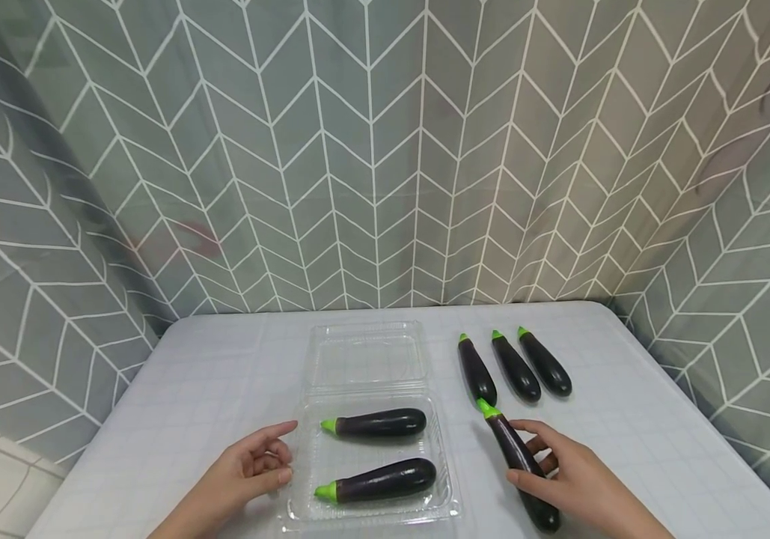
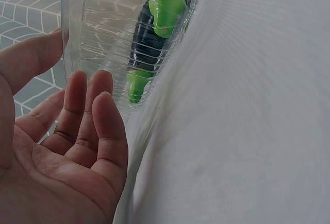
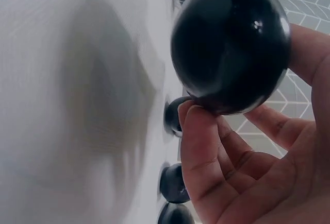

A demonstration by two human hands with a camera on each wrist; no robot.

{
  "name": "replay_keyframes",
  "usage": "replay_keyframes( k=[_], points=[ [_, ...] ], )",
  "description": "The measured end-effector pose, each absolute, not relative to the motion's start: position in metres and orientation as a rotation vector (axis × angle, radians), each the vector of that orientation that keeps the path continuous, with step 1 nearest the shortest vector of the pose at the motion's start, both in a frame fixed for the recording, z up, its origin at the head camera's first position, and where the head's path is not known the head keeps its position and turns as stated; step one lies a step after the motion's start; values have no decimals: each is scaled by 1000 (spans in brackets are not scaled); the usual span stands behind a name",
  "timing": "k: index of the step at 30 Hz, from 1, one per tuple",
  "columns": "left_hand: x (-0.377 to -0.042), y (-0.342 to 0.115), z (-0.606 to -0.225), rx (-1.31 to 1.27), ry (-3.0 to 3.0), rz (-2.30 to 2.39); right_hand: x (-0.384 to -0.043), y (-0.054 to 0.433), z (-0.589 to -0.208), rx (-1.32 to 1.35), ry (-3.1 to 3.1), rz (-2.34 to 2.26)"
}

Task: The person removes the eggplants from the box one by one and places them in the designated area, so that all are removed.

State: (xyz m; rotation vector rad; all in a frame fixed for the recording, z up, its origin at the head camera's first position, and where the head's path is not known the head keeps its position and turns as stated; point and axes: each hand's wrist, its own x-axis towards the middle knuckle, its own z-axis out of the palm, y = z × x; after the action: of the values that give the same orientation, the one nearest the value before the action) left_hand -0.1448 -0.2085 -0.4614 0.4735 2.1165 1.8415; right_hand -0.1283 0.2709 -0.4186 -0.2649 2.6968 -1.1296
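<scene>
My right hand (image 1: pixel 580 475) grips a dark eggplant (image 1: pixel 518 457) with a bright green cap, thumb on one side and fingers on the other. In the right wrist view the held eggplant's rounded end (image 3: pixel 232 49) hangs off the cloth, casting a shadow. Beside the left rim of a clear plastic clamshell box (image 1: pixel 452 479) is my left hand (image 1: pixel 243 471), fingers loosely bent and holding nothing; its thumb (image 2: pixel 36 56) overlaps the box wall in the left wrist view. Two eggplants lie crosswise inside, one farther (image 1: pixel 385 424), one nearer (image 1: pixel 387 480), green caps pointing left.
Three more eggplants lie in a row at the back right: a left one (image 1: pixel 477 372), a middle one (image 1: pixel 516 368) and a right one (image 1: pixel 545 363). The box's lid (image 1: pixel 367 358) lies folded back behind its base. A patterned curtain (image 1: pixel 385 157) surrounds the white-covered table (image 1: pixel 209 389).
</scene>
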Motion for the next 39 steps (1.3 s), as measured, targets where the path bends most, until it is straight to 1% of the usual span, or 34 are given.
replay_keyframes(
  k=[6,13,19,34,39],
  points=[
    [-145,-208,-460,475,2120,1841,-127,273,-422,-236,2688,-1116],
    [-146,-208,-460,514,2123,1858,-126,277,-426,-263,2709,-1076],
    [-146,-209,-461,516,2124,1864,-126,275,-428,-203,2718,-1020],
    [-144,-208,-460,507,2106,1878,-126,278,-431,-210,2721,-998],
    [-145,-207,-460,466,2103,1867,-126,278,-432,-194,2731,-988]
  ],
)
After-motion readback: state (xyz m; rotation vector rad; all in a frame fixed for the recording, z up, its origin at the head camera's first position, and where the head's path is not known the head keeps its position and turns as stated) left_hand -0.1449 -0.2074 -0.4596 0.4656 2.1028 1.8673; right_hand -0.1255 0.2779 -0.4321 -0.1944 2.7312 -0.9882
